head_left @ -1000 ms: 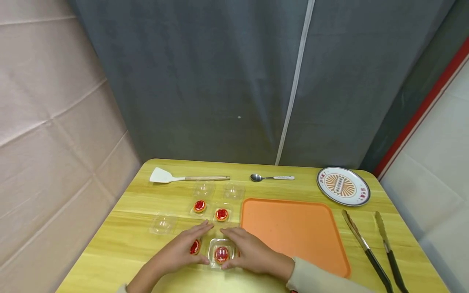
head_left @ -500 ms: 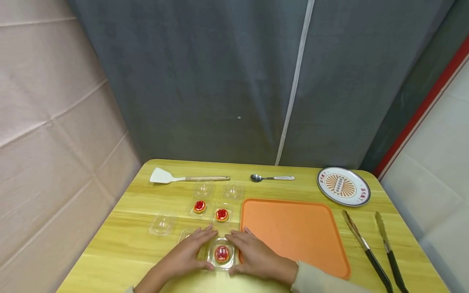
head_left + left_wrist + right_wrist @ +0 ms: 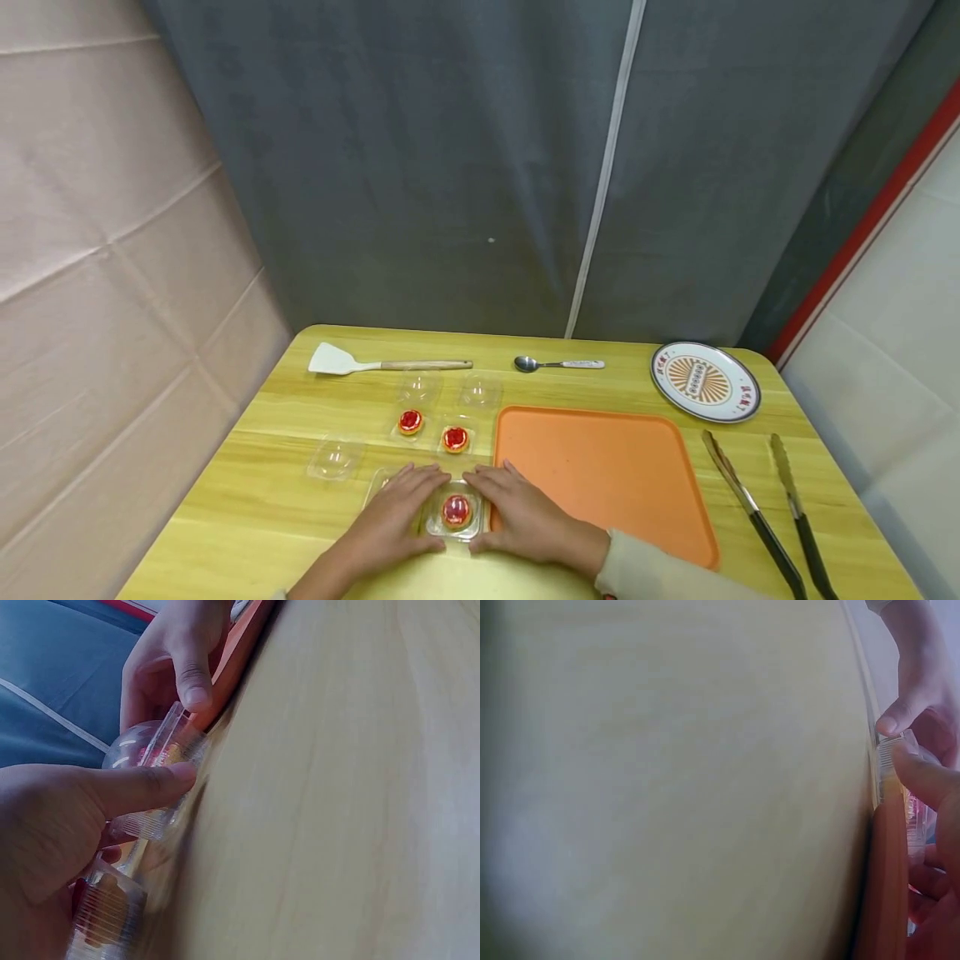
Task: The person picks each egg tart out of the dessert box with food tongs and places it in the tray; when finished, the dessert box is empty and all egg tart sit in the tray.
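Note:
A clear plastic box (image 3: 437,528) with a domed lid sits at the near middle of the table, a red-topped tart (image 3: 456,512) inside it. My left hand (image 3: 392,518) holds its left side, thumb along the near edge in the left wrist view. From the other side my right hand (image 3: 525,515) grips it, thumb at the near right corner. Another box with a tart (image 3: 105,907) lies beneath my left hand, mostly hidden in the head view. Beyond the hands, two more tarts, a left one (image 3: 410,422) and a right one (image 3: 455,439), lie in open boxes.
An orange tray (image 3: 600,483) stands right beside the right hand. An open clear lid (image 3: 334,460) lies at left. Farther back are a white spatula (image 3: 390,366) and a spoon (image 3: 555,364). At right are a round plate (image 3: 705,382) and tongs (image 3: 757,517).
Both hands have drawn in around the sides of the box, the left one moving right over the neighbouring tart. The box has shifted slightly away from the person.

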